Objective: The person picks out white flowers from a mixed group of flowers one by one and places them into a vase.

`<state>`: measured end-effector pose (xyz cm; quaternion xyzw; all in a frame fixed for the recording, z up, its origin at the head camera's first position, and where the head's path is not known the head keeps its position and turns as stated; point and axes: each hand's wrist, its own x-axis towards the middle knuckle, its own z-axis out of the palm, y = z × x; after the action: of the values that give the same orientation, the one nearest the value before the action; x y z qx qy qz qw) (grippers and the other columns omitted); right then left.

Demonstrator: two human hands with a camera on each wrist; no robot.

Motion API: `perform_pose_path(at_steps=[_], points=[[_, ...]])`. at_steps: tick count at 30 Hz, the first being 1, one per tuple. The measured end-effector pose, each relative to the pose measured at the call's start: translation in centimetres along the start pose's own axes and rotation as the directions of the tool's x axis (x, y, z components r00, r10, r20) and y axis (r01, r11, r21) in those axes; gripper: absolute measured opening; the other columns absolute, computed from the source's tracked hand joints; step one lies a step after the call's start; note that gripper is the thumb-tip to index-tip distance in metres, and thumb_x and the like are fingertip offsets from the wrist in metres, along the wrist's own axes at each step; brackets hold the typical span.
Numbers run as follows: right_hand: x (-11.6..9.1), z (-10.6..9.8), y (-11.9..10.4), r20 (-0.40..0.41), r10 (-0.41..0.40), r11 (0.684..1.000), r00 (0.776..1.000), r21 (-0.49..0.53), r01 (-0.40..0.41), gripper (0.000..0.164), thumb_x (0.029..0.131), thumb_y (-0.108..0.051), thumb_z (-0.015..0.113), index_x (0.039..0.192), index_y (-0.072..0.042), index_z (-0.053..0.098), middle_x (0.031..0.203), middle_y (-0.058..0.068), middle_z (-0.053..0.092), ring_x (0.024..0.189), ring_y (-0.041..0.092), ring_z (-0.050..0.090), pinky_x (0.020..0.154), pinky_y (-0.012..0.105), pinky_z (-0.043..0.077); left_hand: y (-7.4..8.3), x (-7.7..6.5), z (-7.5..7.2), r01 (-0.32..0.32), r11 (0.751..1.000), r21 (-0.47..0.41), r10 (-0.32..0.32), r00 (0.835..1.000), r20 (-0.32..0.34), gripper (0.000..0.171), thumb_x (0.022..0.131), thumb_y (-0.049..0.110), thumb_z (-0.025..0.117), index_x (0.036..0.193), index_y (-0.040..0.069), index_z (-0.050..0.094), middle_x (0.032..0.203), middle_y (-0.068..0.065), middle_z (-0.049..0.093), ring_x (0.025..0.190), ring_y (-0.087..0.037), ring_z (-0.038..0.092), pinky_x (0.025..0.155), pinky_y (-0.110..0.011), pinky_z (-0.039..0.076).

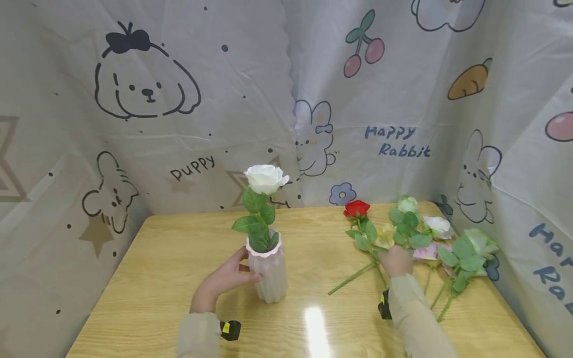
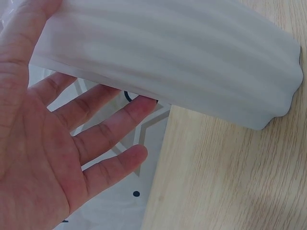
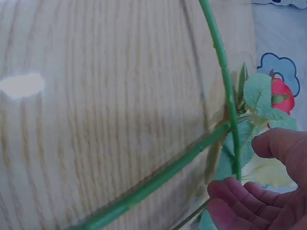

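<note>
A white ribbed vase (image 1: 270, 272) with a pinkish rim stands upright on the table and holds one white rose (image 1: 266, 180) with green leaves. My left hand (image 1: 234, 274) holds the vase from its left side. In the left wrist view, the thumb lies across the front and the fingers (image 2: 112, 132) lie behind. My right hand (image 1: 396, 261) is over the yellow rose (image 1: 385, 235). In the right wrist view, its thumb and loosely bent fingers stand apart beside a green stem (image 3: 225, 72). A red rose (image 1: 356, 209) lies just beyond, its stem crossing the other.
At the table's right lie more artificial flowers: a pale green bud (image 1: 408, 204), a white rose (image 1: 437, 226), a pink flower (image 1: 426, 252) and a large pale green rose (image 1: 481, 243). A printed cloth (image 1: 250, 109) hangs around the wooden table (image 1: 179, 248).
</note>
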<state>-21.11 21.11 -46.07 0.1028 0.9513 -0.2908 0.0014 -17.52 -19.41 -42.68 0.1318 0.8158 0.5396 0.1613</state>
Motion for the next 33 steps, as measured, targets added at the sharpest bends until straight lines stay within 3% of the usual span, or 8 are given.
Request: perform_pose_path(at_steps=[11, 16, 21, 26, 33], points=[[0.8, 1.2, 1.4, 0.126, 0.106, 0.994, 0.986, -0.048, -0.1, 0.036, 0.088, -0.027, 0.051, 0.062, -0.002, 0.052, 0.06, 0.01, 0.053, 0.056, 0.024, 0.051, 0.049, 0.038, 0.042, 0.4, -0.2, 0.3, 0.007, 1.0, 0.03, -0.007, 1.0, -0.014, 0.084, 0.074, 0.024, 0.073, 0.14, 0.007, 0.023, 0.125, -0.014, 0.04, 0.105, -0.034, 0.049, 0.079, -0.039, 0.047], [1.0, 1.3, 1.2, 0.158, 0.103, 0.994, 0.982, -0.052, -0.096, 0.036, 0.088, -0.027, 0.052, 0.066, 0.001, 0.055, 0.06, 0.011, 0.053, 0.055, 0.024, 0.051, 0.049, 0.037, 0.042, 0.3, -0.3, 0.3, 0.023, 0.999, 0.043, -0.021, 0.999, -0.03, 0.084, 0.075, 0.026, 0.073, 0.139, 0.007, 0.023, 0.127, -0.014, 0.039, 0.105, -0.034, 0.049, 0.08, -0.039, 0.047], [0.8, 0.7, 1.1, 0.135, 0.063, 0.997, 0.989, -0.043, -0.058, 0.033, 0.085, -0.023, 0.054, 0.066, 0.005, 0.056, 0.057, 0.012, 0.053, 0.053, 0.024, 0.052, 0.053, 0.04, 0.045, 0.5, -0.3, 0.3, 0.03, 0.999, 0.043, -0.029, 0.999, -0.029, 0.084, 0.075, 0.026, 0.073, 0.139, 0.008, 0.023, 0.128, -0.014, 0.038, 0.106, -0.034, 0.048, 0.08, -0.039, 0.047], [0.7, 0.4, 1.5, 0.122, 0.034, 0.999, 0.992, 0.014, -0.036, 0.031, 0.083, -0.016, 0.056, 0.058, 0.003, 0.059, 0.044, 0.006, 0.052, 0.042, 0.016, 0.051, 0.056, 0.038, 0.047, 0.6, -0.2, 0.3, 0.026, 0.999, 0.041, -0.025, 0.999, -0.027, 0.086, 0.074, 0.026, 0.073, 0.141, 0.009, 0.021, 0.129, -0.014, 0.038, 0.106, -0.035, 0.048, 0.08, -0.039, 0.047], [0.9, -0.3, 1.4, 0.08, 0.02, 0.996, 0.997, 0.088, -0.027, 0.027, 0.081, -0.012, 0.058, 0.058, 0.004, 0.06, 0.042, 0.005, 0.053, 0.035, 0.011, 0.049, 0.047, 0.032, 0.047, 0.6, -0.3, 0.3, 0.03, 0.999, 0.034, -0.029, 0.999, -0.034, 0.086, 0.074, 0.025, 0.074, 0.14, 0.009, 0.022, 0.129, -0.014, 0.038, 0.106, -0.034, 0.048, 0.081, -0.04, 0.047]])
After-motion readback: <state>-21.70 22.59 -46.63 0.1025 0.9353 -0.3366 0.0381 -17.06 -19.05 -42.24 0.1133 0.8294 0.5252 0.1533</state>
